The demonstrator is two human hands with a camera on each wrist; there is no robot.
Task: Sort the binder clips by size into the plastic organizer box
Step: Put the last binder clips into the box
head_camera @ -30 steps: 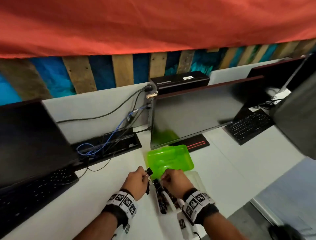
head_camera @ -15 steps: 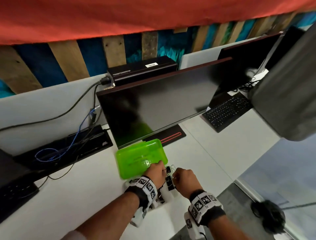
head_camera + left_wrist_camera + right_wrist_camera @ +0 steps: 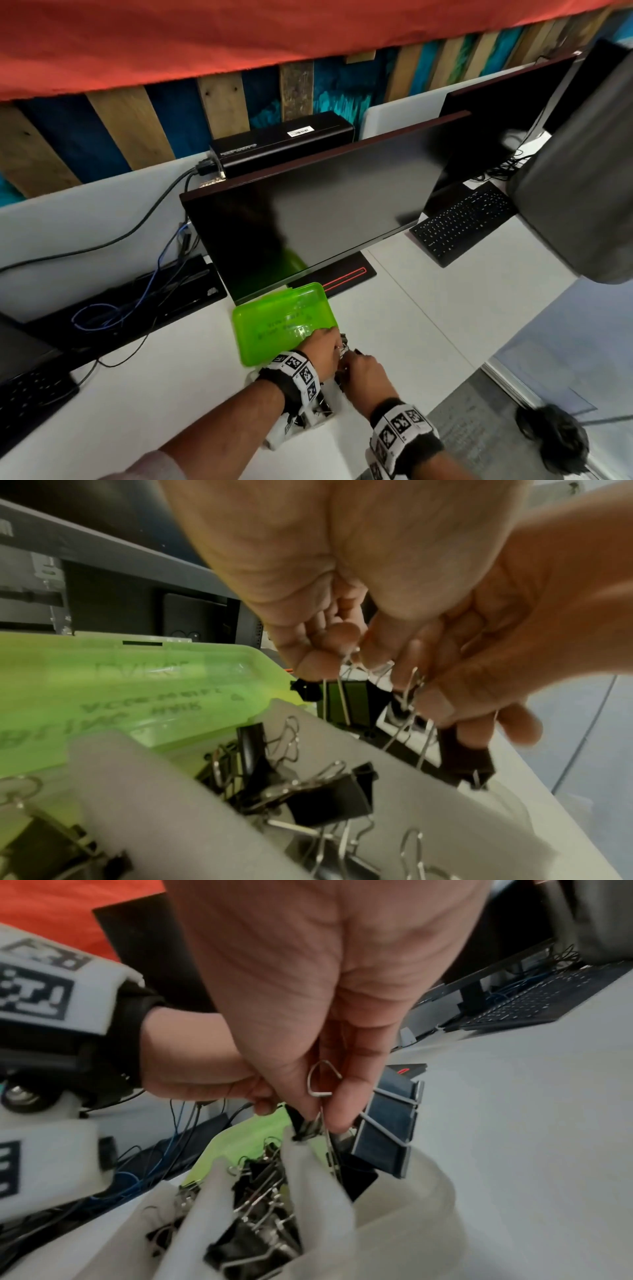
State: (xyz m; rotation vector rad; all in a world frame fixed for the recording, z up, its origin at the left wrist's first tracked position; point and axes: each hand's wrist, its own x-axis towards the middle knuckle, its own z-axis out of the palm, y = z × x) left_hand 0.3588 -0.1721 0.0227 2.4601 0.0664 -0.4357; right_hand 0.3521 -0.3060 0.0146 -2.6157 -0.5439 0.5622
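Observation:
A translucent white organizer box (image 3: 320, 416) lies on the desk under my wrists, its green lid (image 3: 284, 322) open behind it. Black binder clips (image 3: 325, 799) with silver wire handles fill its compartments (image 3: 260, 1204). Over the box's far end, my left hand (image 3: 342, 657) pinches the wire handles of a clip. My right hand (image 3: 322, 1115) pinches the handle of another, and a large black binder clip (image 3: 387, 1131) hangs just below its fingers. The two hands touch, left hand (image 3: 325, 346) against right hand (image 3: 359, 370). Whether the held clips are linked together is hidden.
A dark monitor (image 3: 325, 219) stands right behind the lid, on a black stand with a red line (image 3: 342, 277). Cables (image 3: 113, 315) lie at the left and keyboards at the far right (image 3: 462, 222) and near left (image 3: 30, 397). The desk edge (image 3: 455, 387) runs close on the right.
Both hands have moved together with their clips to the box's far end beside the green lid. My left forearm now lies across the box. The head view has swung left.

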